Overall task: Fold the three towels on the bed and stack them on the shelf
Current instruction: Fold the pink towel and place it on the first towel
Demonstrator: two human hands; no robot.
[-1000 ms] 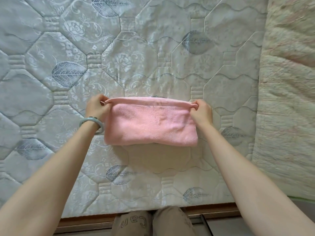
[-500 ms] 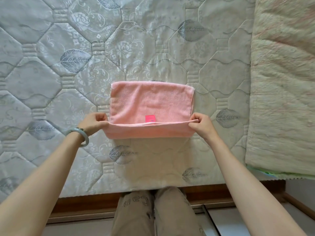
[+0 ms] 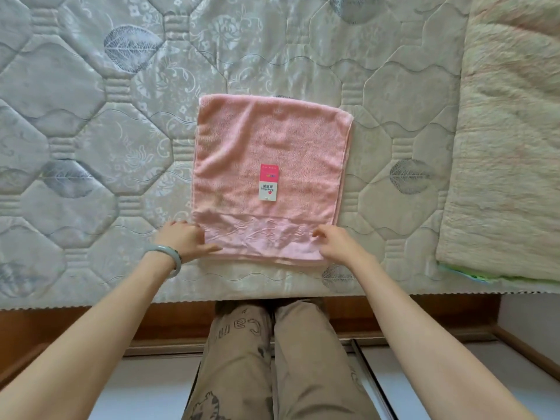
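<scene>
Head view: near corners covered

Left hand (image 3: 185,241) pinches the pink towel's (image 3: 266,153) near-left corner; right hand's (image 3: 336,247) curled fingers (image 3: 319,234) cover the near-right, grip unclear. Towel lies flat by the mattress's (image 3: 91,147) near edge, blanket (image 3: 509,147) well right.

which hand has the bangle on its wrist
The left hand, at the pink towel's near left corner: a pale green bangle circles its wrist. The right hand's wrist is bare.
</scene>
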